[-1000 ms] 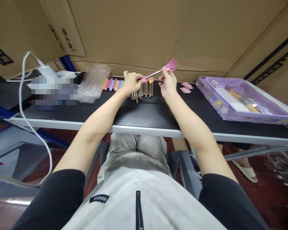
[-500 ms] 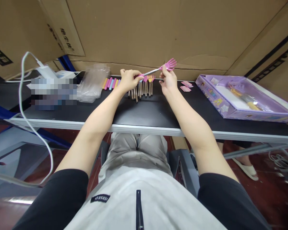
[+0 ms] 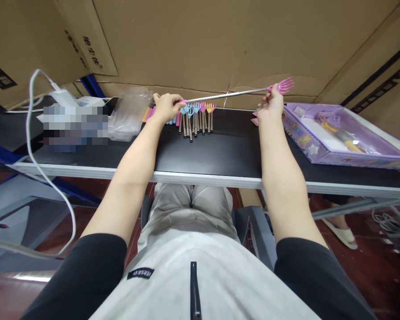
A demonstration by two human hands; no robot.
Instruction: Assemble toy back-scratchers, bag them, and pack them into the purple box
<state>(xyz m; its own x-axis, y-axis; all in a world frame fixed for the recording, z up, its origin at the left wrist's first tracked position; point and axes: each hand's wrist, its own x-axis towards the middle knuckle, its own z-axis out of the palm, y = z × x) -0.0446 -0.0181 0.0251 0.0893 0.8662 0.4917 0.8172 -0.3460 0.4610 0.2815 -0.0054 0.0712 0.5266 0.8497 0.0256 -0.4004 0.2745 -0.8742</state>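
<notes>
Evidently, the scratcher [image 3: 236,94] stretches lengthwise left to right: left hand [image 3: 167,107] pinches its handle [image 3: 183,102], right hand [image 3: 272,106] grips beside its claw [image 3: 286,85], neither nearer

Above the far side of the table [image 3: 213,158], I hold my left hand [image 3: 167,108] and right hand [image 3: 272,105] well apart, nearly level with each other. Each is closed in a pinch between thumb and fingers. My left is back up; my right shows its inner wrist, the lower fingers curled. My left forearm [image 3: 138,153] slants inward past the table's front edge, while my right forearm [image 3: 278,151] points almost straight across it, both elbows slightly bent.
</notes>
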